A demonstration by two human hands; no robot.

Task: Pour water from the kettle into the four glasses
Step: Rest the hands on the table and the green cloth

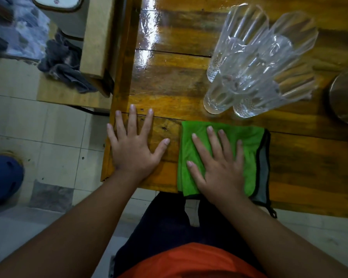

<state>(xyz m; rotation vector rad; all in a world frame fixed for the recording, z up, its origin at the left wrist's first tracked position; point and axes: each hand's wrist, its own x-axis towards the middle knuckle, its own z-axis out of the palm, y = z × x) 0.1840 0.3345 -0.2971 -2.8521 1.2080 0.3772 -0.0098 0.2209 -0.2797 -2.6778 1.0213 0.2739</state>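
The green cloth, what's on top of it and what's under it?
The right hand rests flat on the green cloth, fingers spread. The cloth lies on the wooden table, its near edge overhanging. Whatever is beneath the cloth is covered.

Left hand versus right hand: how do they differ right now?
The left hand rests on bare table; the right hand rests on the green cloth. The left hand sits near the table's edge; the right is closer to the glasses. Both lie flat, fingers spread, holding nothing.
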